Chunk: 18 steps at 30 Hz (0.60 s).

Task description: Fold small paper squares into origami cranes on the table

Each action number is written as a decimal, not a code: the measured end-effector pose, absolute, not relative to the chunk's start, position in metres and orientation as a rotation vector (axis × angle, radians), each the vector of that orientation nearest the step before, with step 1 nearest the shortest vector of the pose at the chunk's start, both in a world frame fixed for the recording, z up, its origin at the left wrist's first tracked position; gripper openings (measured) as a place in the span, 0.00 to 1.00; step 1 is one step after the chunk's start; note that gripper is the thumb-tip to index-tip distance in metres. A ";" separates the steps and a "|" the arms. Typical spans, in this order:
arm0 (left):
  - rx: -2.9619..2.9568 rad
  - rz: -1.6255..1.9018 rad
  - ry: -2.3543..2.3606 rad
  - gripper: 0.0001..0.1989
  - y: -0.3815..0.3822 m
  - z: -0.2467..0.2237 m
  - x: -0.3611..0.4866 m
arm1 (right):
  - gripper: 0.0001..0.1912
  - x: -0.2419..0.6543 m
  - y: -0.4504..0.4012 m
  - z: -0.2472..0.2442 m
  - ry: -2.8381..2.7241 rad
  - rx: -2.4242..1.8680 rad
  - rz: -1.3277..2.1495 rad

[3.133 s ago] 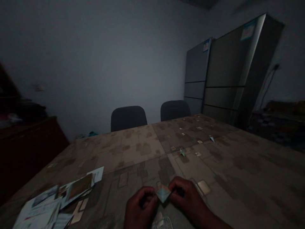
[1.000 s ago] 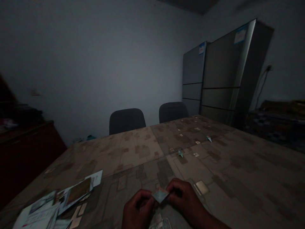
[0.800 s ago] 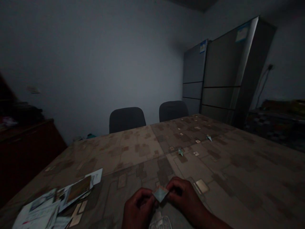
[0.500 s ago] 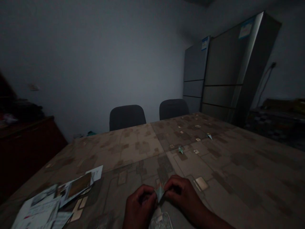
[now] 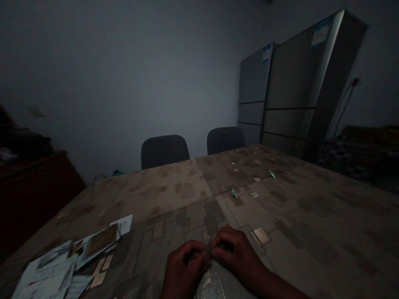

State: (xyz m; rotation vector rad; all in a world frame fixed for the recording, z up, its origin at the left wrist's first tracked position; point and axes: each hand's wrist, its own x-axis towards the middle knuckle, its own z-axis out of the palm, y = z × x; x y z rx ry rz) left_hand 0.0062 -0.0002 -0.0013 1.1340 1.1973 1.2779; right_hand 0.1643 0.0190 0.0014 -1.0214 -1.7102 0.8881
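Observation:
Just above the near part of the table, my left hand (image 5: 185, 268) and my right hand (image 5: 239, 252) face each other with closed fingers. Between their fingertips is a small folded piece of paper (image 5: 208, 249), seen nearly edge-on and partly covered by the fingers. Both hands pinch it, one from each side. Farther off on the tabletop sits a small greenish folded paper piece (image 5: 234, 193). Another pale folded paper piece (image 5: 272, 175) lies beyond it to the right.
A patterned cloth covers the table (image 5: 177, 195). Loose papers and cards (image 5: 50, 270) lie in a heap at the near left. Two dark chairs (image 5: 165, 151) stand at the far edge, with a tall refrigerator (image 5: 289, 91) behind at the right. The room is dim.
The folded paper between my fingers has turned from showing a pale triangular face to a thin edge. My hands have drawn slightly closer together. The view has shifted a little.

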 end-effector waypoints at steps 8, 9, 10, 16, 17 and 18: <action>1.122 1.270 1.161 0.02 0.001 -0.006 0.006 | 0.09 0.164 0.019 0.002 -1.723 -1.073 0.851; 1.121 1.269 1.163 0.02 0.001 -0.006 0.006 | 0.09 0.164 0.019 0.002 -1.723 -1.079 0.848; 1.115 1.267 1.163 0.03 0.001 -0.006 0.006 | 0.09 0.164 0.019 0.002 -1.727 -1.085 0.847; 1.039 1.249 1.114 0.07 0.001 -0.006 0.007 | 0.07 0.163 0.017 0.001 -1.740 -1.128 0.843; 1.029 1.235 1.107 0.08 0.001 -0.007 0.007 | 0.07 0.163 0.017 0.000 -1.736 -1.139 0.837; 1.022 1.220 1.098 0.09 0.001 -0.007 0.007 | 0.07 0.163 0.017 0.000 -1.734 -1.148 0.831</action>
